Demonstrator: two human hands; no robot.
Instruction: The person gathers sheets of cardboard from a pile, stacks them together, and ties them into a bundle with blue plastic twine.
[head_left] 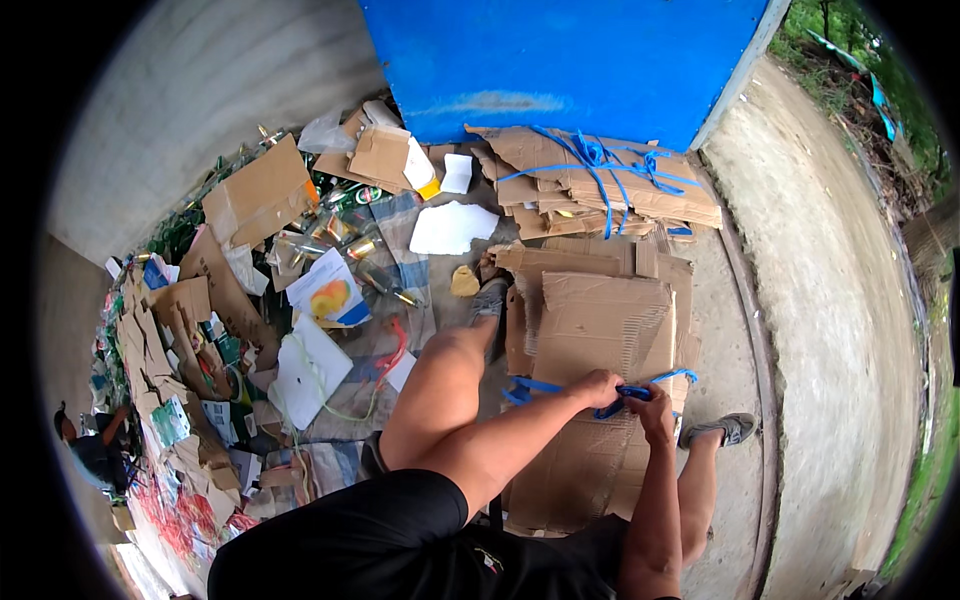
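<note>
The step in hand looks like tying: a flat blue plastic strap (632, 392) lies across a stack of flattened brown corrugated cardboard (600, 320) on the ground between the person's legs, and both hands meet over it. The left hand (597, 388) is closed, its fingers pinching the strap, and the right hand (655, 412) grips the gathered blue part just beside it (whether a knot has formed there is too small to tell). The next move, I judge, calls for drawing the strap tight with both hands — evenly, so the loose sheets don't skew — and then securing it. Counting up: two hands, one strap in them, and two cardboard stacks, the second a brown bundle bound with blue strips (650, 200) beyond the first. There is one bright blue panel (570, 70) behind that bundle, two grey shoes (735, 429) and one other person (95, 455) far left; the green glass bottles (367, 195) — heaped and half covered — defy counting.
</note>
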